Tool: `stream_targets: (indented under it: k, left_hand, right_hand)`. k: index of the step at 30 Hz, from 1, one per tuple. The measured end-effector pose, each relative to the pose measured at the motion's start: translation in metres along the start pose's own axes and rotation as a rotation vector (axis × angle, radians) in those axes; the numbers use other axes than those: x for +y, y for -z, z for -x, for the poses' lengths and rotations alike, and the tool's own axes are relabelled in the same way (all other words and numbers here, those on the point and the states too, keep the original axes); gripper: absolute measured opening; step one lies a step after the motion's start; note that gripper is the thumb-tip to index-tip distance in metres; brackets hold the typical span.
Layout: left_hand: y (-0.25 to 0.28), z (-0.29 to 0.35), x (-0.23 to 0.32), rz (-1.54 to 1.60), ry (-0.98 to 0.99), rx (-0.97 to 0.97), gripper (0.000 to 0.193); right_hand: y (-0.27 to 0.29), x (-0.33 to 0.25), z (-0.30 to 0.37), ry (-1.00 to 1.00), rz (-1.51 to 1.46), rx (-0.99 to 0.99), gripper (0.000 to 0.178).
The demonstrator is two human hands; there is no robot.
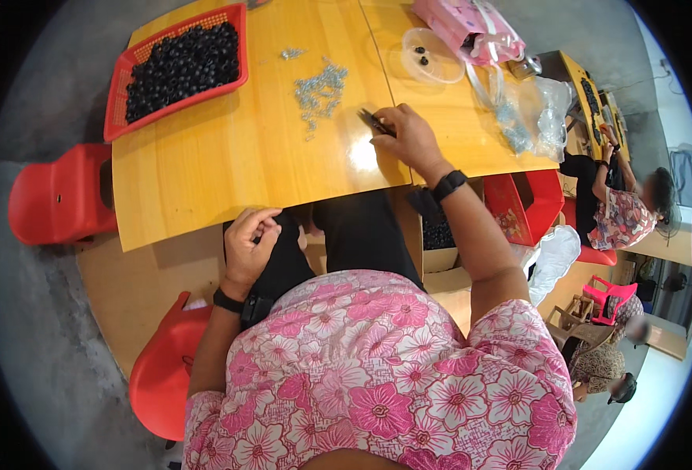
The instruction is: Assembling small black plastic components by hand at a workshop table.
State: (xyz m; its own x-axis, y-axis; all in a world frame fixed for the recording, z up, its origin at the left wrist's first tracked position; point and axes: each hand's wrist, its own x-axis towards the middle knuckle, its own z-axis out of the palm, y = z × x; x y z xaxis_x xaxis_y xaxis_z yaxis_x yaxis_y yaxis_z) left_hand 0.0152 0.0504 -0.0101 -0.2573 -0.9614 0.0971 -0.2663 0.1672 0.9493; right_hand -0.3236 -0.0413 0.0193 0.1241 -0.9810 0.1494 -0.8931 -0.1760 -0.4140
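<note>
My right hand rests over the yellow wooden table, closed around a small black two-pronged tool whose points stick out to the left. At the near table edge, above my lap, my left hand has its fingers curled together; whatever they hold, if anything, is too small to make out. A loose scatter of small silver metal pieces lies beyond, left of the tool. Farther left stands a red plastic basket heaped with black ring-shaped parts.
At the back right, a clear plastic bowl holds a few black parts beside a pink bag and clear plastic bags. Red stools stand left. A red box sits below the table. Other people sit at the right.
</note>
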Motion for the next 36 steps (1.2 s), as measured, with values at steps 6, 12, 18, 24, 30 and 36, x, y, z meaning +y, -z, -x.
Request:
stream_targets:
  k: [6,12,18,24,30,36]
  left_hand:
    - [-0.001,-0.001,0.001,0.022,0.014,-0.007,0.023]
    - [-0.001,-0.001,0.001,0.028,0.026,0.0,0.023]
    - [0.001,-0.001,0.001,0.004,0.027,-0.012,0.023]
    - [0.0,0.002,-0.004,0.043,0.025,0.032,0.023]
    - [0.0,0.001,-0.006,0.068,0.043,0.061,0.023]
    - [-0.001,-0.003,-0.003,0.092,0.024,0.049,0.023]
  right_hand:
    - [0.004,-0.002,0.003,-0.171,-0.085,-0.084,0.03]
    - [0.018,0.026,0.0,-0.171,-0.186,-0.052,0.02]
    - [0.033,0.042,-0.004,-0.258,0.094,-0.059,0.021]
    - [0.039,0.039,-0.029,-0.215,0.2,0.365,0.028]
    - [0.039,0.068,-0.052,-0.26,0.301,0.094,0.032]
    - [0.032,0.068,-0.049,-0.251,0.363,0.15,0.039]
